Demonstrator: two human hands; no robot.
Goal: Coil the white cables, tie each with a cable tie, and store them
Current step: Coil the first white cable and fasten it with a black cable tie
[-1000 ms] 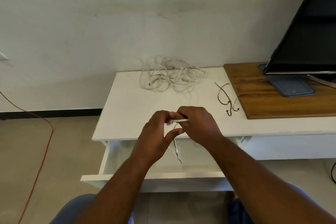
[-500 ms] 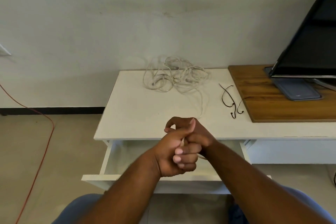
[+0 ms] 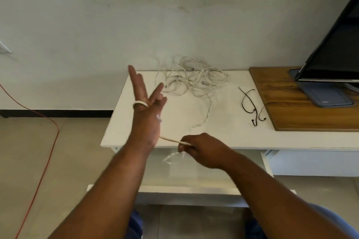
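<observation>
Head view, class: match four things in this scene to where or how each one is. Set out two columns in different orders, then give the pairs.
Things:
1 left hand
2 right hand
3 black cable ties
4 drawer

States:
a pulled open below the tabletop
b raised, fingers straight, white cable looped round them
c lying on the tabletop beside the wooden board
d pinching the white cable

Pairs: 1-b; 2-d; 3-c; 4-a
</observation>
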